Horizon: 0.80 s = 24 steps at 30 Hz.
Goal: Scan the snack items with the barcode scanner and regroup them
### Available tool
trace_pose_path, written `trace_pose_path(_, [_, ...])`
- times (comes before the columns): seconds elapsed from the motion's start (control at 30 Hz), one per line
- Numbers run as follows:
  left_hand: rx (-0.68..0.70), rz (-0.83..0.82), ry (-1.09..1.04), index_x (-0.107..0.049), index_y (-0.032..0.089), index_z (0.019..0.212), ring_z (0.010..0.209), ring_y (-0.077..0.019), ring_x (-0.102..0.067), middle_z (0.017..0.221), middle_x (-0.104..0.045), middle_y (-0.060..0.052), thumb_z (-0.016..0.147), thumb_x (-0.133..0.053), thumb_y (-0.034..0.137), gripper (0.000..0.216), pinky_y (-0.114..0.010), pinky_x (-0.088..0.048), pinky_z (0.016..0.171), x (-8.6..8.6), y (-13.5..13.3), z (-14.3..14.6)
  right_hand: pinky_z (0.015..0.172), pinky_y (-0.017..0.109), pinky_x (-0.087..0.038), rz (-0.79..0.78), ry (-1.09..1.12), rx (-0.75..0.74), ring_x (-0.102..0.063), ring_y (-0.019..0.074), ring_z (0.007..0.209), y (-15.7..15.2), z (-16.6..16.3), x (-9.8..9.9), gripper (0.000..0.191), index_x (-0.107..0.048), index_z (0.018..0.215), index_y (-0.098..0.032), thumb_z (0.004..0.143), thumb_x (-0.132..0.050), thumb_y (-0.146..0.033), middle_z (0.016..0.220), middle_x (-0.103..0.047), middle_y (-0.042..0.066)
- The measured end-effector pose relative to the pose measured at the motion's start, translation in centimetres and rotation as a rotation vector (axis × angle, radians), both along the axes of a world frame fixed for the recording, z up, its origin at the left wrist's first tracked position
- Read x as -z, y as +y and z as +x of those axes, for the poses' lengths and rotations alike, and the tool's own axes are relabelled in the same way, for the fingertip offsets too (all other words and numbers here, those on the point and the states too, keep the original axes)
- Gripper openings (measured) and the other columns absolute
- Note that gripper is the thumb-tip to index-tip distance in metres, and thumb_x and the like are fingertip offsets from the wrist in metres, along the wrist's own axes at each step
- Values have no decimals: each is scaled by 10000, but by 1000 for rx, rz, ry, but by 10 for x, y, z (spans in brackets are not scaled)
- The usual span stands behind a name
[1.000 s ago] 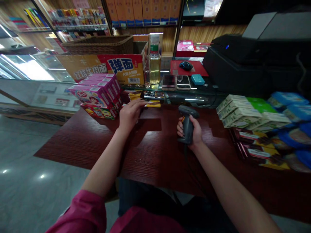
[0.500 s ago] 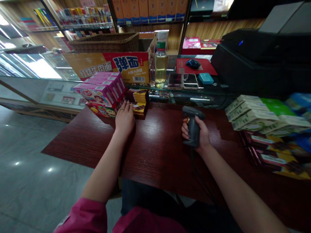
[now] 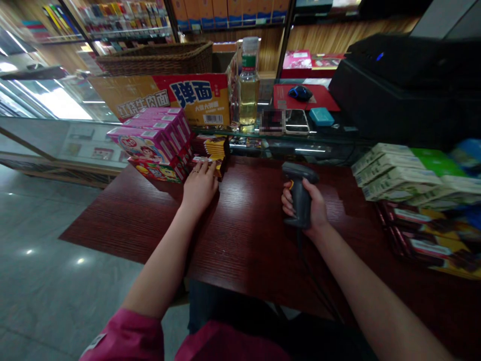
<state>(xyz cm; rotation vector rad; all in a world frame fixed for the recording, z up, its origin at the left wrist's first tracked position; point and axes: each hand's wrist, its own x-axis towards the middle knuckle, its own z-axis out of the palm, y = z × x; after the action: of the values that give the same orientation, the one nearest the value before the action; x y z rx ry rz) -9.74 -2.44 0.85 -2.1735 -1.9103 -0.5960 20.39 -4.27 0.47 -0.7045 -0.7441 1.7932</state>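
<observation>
The right hand (image 3: 314, 206) has its grip around a dark-grey plastic scanner (image 3: 301, 203) above the reddish-brown wooden desk (image 3: 240, 230). The left hand (image 3: 200, 189) touches flat yellow-and-brown packets (image 3: 216, 146) beside pink cartons (image 3: 141, 144); whether its grip is closed, I cannot tell.

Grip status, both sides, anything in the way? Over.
Right grip: around scanner. Left grip: over yellow-brown packets, partly hiding them. Pink boxes crowd packets' left.

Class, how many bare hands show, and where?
2: the left hand is at maroon-and-yellow flat packets beside pink cardboard boxes; the right hand grips a dark-grey plastic barcode scanner.
</observation>
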Motion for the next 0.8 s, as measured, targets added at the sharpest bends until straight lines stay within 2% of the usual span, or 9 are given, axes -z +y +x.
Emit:
trace_pose_path(0.13, [-8,17,9,-596,141,1424,1388,-371,-553,1468,-611,-199,962,-489,225,482,-554,-444,1151,-3,1,1,356,209,-368,21,13,11,-429,117,473,2,0,2,326,-620,908,-195,890,-640,-520,644,-511,-16])
trace_pose_path(0.27, [-5,135,-78,-575,215,1453,1452,-386,-487,1520,-575,-160,962,-508,255,497,-659,-311,1211,-10,-3,12,355,206,-358,61,15,64,-428,106,454,2,2,-1,346,-616,906,-201,894,-619,-547,630,-507,-34])
trace_pose_path(0.33, [86,157,-143,-535,243,1496,1504,-373,-424,1586,-508,-134,941,-535,242,554,-660,-267,1241,-11,-8,25,350,208,-350,80,2,107,-437,102,444,-1,6,-6,356,-608,913,-208,907,-602,-563,633,-509,-42])
trace_pose_path(0.4, [250,125,-178,-524,280,1508,1506,-350,-429,1597,-500,-103,928,-549,220,584,-639,-246,1267,-9,-14,46,342,208,-338,91,0,153,-428,96,432,-8,16,-11,368,-596,912,-215,919,-582,-583,627,-502,-52])
trace_pose_path(0.5, [555,44,-140,-529,308,1503,1469,-318,-488,1556,-553,-79,944,-538,221,565,-584,-290,1271,0,-22,96,337,206,-342,121,10,255,-431,94,436,-26,42,-15,377,-583,924,-218,926,-573,-595,640,-505,-57])
trace_pose_path(0.63, [876,-31,-64,-490,246,1537,1487,-275,-471,1595,-505,-87,967,-497,214,570,-477,-383,1236,11,-32,189,323,202,-344,170,-18,415,-434,92,441,-69,87,-11,367,-582,930,-215,867,-651,-570,652,-518,-58])
trace_pose_path(0.8, [1223,-28,-63,-352,150,1611,1584,-242,-296,1692,-333,-109,924,-485,117,700,-449,-279,1293,14,-36,308,322,206,-344,108,-102,685,-435,92,433,-130,144,2,380,-565,914,-220,850,-649,-585,648,-526,-52])
